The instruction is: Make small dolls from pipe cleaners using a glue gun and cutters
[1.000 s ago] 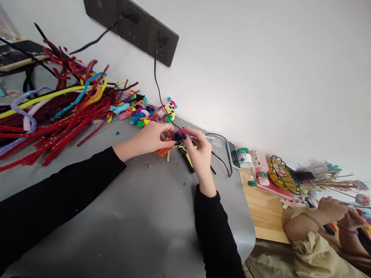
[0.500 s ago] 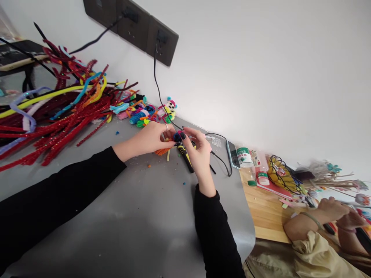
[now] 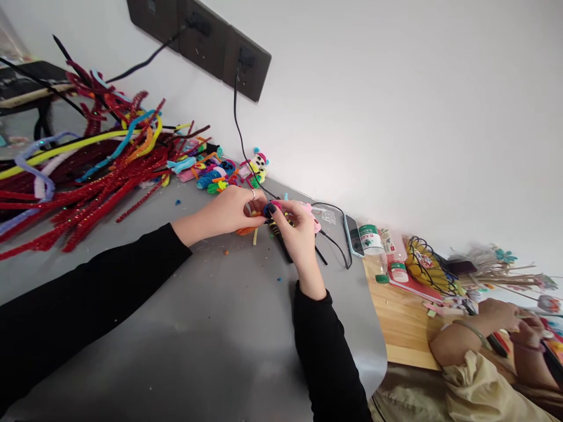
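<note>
A small blue and pink pipe-cleaner piece (image 3: 267, 209) is pinched between my two hands, mostly covered by fingers. My left hand (image 3: 231, 210), with a ring on one finger, grips it from the left. From the right, my right hand (image 3: 297, 231) presses thumb and fingertips on its top. Under the hands lie orange pipe-cleaner pieces (image 3: 248, 231) and black-and-yellow pliers (image 3: 281, 240), partly hidden. Just behind my left hand, finished pipe-cleaner figures (image 3: 215, 174) lie along the wall. A pink device (image 3: 314, 218) with a black cable shows beyond my right hand.
Many red, yellow and blue pipe cleaners (image 3: 101, 176) spread over the left. A phone (image 3: 353, 234), a bottle (image 3: 372, 243) and a yellow basket (image 3: 424, 264) stand right. Another person's hands (image 3: 505, 319) work at far right. Black cables run from wall sockets (image 3: 246, 61).
My right hand has shifted slightly left, its thumb now over the blue and pink piece. More of the pink device shows. My left hand stays in place.
</note>
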The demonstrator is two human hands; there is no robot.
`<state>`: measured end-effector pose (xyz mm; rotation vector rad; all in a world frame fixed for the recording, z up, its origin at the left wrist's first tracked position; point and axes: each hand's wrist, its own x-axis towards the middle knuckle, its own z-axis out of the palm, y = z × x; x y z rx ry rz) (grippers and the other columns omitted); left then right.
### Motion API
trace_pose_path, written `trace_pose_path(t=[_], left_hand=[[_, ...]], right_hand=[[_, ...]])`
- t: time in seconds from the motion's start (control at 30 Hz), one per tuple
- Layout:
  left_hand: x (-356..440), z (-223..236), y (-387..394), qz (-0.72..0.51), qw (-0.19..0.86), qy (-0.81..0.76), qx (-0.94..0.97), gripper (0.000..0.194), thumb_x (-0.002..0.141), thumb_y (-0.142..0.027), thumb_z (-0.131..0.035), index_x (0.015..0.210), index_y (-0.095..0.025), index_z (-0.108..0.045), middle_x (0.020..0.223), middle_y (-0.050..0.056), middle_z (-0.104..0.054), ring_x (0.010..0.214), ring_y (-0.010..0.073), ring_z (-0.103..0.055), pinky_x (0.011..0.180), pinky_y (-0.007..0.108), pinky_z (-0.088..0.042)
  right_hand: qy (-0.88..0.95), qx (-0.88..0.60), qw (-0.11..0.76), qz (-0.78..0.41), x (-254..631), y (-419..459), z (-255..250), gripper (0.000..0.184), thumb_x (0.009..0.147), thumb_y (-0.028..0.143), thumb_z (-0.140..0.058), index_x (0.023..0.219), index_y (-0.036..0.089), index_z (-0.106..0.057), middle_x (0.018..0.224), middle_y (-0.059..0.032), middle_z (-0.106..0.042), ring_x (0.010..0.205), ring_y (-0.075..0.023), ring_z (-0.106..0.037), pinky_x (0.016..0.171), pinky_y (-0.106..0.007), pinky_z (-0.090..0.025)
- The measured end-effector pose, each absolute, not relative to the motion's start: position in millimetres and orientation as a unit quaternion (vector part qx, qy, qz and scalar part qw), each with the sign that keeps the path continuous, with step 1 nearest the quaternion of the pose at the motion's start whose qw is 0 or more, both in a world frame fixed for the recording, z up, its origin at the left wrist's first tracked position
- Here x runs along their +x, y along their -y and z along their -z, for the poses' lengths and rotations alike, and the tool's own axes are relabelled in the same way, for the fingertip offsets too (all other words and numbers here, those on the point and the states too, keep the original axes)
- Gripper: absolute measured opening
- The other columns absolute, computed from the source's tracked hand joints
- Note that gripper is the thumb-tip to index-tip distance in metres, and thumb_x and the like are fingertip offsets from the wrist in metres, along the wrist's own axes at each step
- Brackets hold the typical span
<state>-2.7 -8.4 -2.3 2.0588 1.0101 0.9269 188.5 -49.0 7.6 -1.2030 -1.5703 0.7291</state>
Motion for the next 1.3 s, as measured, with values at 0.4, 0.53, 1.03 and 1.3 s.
trace_pose_path(t=[0.4,0.53,1.03,1.3], left_hand=[[-1.5,2.3,9.7,-0.360,0.329,-0.389,0.782,0.028,0.078,-0.038,-0.068,0.097,-0.018,-0.074,0.082,0.005,-0.079,0.071,0.0206,-0.073,0.064,0.027,-0.054],[-1.0,3.0,10.1,-0.361,0.327,-0.388,0.782,0.025,0.078,-0.036,-0.068,0.095,-0.019,-0.074,0.081,0.004,-0.079,0.070,0.0204,-0.073,0.064,0.027,-0.054],[-2.1,3.8,8.9,-0.367,0.329,-0.377,0.785,0.022,0.081,-0.037,-0.068,0.095,-0.019,-0.070,0.084,0.005,-0.080,0.077,0.0220,-0.076,0.069,0.029,-0.057],[-1.5,3.7,9.2,-0.366,0.327,-0.372,0.788,0.018,0.082,-0.035,-0.068,0.092,-0.020,-0.068,0.081,0.004,-0.080,0.074,0.0218,-0.077,0.067,0.028,-0.056]], right_hand=[[0.623,-0.471,0.505,-0.368,190.6,44.7,-3.0,0.021,0.088,0.042,-0.078,0.095,0.023,-0.080,0.098,-0.0047,-0.081,0.091,-0.0195,-0.073,0.079,-0.033,-0.057],[0.623,-0.466,0.508,-0.369,191.7,43.7,-2.6,0.019,0.087,0.040,-0.078,0.095,0.022,-0.080,0.098,-0.0049,-0.080,0.089,-0.0191,-0.072,0.078,-0.033,-0.057],[0.636,-0.479,0.517,-0.315,190.6,42.7,1.7,0.032,0.096,0.051,-0.069,0.108,0.024,-0.081,0.109,-0.0071,-0.081,0.101,-0.0216,-0.073,0.091,-0.038,-0.061],[0.653,-0.480,0.496,-0.312,192.6,41.6,0.5,0.031,0.095,0.053,-0.070,0.102,0.025,-0.082,0.104,-0.0053,-0.083,0.102,-0.0224,-0.074,0.094,-0.038,-0.060]])
